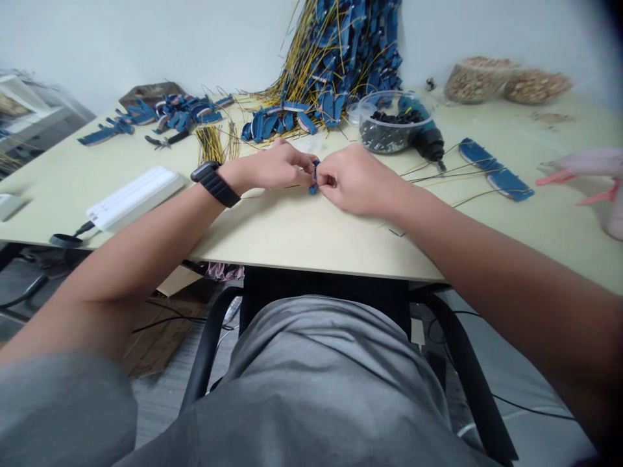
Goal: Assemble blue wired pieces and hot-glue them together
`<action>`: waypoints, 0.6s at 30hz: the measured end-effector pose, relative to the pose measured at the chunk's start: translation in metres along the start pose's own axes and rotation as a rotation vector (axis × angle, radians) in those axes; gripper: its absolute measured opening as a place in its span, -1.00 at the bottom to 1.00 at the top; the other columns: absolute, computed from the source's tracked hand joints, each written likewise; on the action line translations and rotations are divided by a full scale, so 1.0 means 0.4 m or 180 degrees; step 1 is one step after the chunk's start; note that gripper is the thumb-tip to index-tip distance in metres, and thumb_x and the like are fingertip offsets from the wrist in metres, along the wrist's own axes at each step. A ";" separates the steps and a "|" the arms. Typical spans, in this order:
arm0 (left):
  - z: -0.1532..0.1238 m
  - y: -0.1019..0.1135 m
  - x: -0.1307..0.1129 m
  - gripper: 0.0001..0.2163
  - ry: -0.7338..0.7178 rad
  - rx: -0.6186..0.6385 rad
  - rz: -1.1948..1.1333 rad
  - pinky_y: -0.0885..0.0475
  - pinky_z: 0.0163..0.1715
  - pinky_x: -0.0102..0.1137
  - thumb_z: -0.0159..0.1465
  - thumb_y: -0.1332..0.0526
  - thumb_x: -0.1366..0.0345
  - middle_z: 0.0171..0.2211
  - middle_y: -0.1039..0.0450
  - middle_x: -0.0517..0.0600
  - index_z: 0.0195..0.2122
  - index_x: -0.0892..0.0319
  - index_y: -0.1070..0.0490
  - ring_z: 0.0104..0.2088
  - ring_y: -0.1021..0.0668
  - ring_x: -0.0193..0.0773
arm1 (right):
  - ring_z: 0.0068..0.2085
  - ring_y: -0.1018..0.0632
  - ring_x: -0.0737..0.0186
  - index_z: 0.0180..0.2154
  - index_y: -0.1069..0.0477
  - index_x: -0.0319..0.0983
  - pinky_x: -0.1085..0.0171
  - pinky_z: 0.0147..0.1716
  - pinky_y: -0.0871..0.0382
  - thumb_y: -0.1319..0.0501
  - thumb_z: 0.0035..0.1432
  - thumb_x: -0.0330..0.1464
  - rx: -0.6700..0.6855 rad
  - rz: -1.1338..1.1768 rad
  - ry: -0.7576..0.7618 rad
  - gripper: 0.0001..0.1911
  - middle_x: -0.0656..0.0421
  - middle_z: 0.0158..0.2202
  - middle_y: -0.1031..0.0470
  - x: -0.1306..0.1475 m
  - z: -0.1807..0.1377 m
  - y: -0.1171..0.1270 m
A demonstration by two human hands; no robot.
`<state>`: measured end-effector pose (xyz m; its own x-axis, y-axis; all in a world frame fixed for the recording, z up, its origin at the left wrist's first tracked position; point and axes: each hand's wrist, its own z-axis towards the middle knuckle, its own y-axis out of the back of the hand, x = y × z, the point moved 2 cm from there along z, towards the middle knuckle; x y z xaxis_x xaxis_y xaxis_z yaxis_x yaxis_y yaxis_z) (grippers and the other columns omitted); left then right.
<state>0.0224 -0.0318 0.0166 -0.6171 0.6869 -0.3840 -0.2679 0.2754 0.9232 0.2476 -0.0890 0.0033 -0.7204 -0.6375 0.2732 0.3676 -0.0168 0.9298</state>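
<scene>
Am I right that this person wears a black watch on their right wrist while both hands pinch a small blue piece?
Not quite: the head view shows the black watch on the left wrist, not the right. The rest holds: the left hand and right hand both pinch the small blue piece.
</scene>
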 end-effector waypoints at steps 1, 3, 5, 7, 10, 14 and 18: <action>0.000 0.000 0.000 -0.62 0.0041 0.0017 0.0026 -0.22 0.65 0.28 0.48 -0.37 0.01 -0.08 -0.85 0.00 0.13 -0.04 -0.93 0.18 -0.70 0.18 | -0.20 -0.63 -0.03 -0.24 -0.75 -0.14 0.00 -0.05 -0.40 -0.39 0.45 -0.43 0.0002 0.0020 -0.0013 -0.82 0.05 -0.26 -0.73 0.000 0.000 0.000; 0.000 0.000 -0.001 -0.61 0.0023 0.0007 0.0057 -0.24 0.64 0.25 0.48 -0.36 0.00 -0.09 -0.85 -0.01 0.14 -0.05 -0.92 0.19 -0.69 0.19 | -0.18 -0.64 -0.04 -0.24 -0.76 -0.13 0.00 -0.04 -0.39 -0.41 0.46 -0.40 0.0001 0.0064 -0.0032 -0.83 0.06 -0.26 -0.73 0.000 0.000 0.001; -0.002 0.000 -0.001 -0.60 -0.0027 -0.0021 0.0041 -0.26 0.62 0.22 0.48 -0.35 -0.01 -0.11 -0.84 -0.01 0.15 -0.05 -0.93 0.19 -0.69 0.20 | -0.17 -0.64 -0.04 -0.24 -0.77 -0.13 0.00 -0.04 -0.40 -0.42 0.46 -0.37 -0.0002 0.0090 -0.0035 -0.83 0.06 -0.26 -0.73 -0.001 0.000 0.000; -0.004 0.000 -0.001 -0.60 -0.0061 -0.0031 -0.0005 -0.26 0.62 0.20 0.49 -0.34 -0.01 -0.13 -0.84 -0.02 0.13 -0.04 -0.93 0.17 -0.70 0.17 | -0.16 -0.65 -0.06 -0.23 -0.78 -0.12 -0.01 -0.05 -0.41 -0.42 0.47 -0.35 -0.0014 0.0107 -0.0023 -0.83 0.05 -0.27 -0.74 -0.003 0.000 0.000; -0.007 0.003 -0.003 -0.63 -0.0082 -0.0010 -0.0031 -0.23 0.65 0.20 0.50 -0.35 -0.02 -0.09 -0.85 -0.02 0.08 -0.02 -0.92 0.17 -0.71 0.16 | -0.14 -0.69 -0.06 -0.22 -0.80 -0.11 -0.01 -0.03 -0.44 -0.43 0.50 -0.30 -0.0028 0.0198 0.0001 -0.81 0.06 -0.29 -0.73 -0.006 -0.002 0.003; -0.007 0.008 -0.010 -0.64 0.0002 0.0063 -0.0041 -0.18 0.71 0.25 0.54 -0.34 -0.04 0.07 -0.87 0.03 0.00 0.06 -0.88 0.24 -0.71 0.18 | -0.15 -0.71 -0.05 -0.19 -0.85 -0.11 -0.01 -0.01 -0.49 -0.49 0.50 -0.30 -0.0041 0.0340 -0.0023 -0.84 0.09 -0.31 -0.74 -0.022 -0.005 0.011; -0.002 0.008 -0.007 -0.66 -0.0020 0.0046 -0.0022 -0.23 0.71 0.20 0.53 -0.34 -0.02 0.05 -0.87 0.03 -0.09 0.06 -0.85 0.18 -0.74 0.14 | -0.18 -0.71 -0.05 -0.18 -0.87 -0.10 -0.04 0.00 -0.54 -0.51 0.50 -0.33 -0.0131 0.0346 -0.0052 -0.86 0.09 -0.28 -0.77 -0.039 -0.004 0.017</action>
<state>0.0227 -0.0335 0.0207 -0.6104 0.6892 -0.3904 -0.2616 0.2899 0.9206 0.2624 -0.0805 0.0049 -0.6844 -0.6246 0.3762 0.4677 0.0198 0.8837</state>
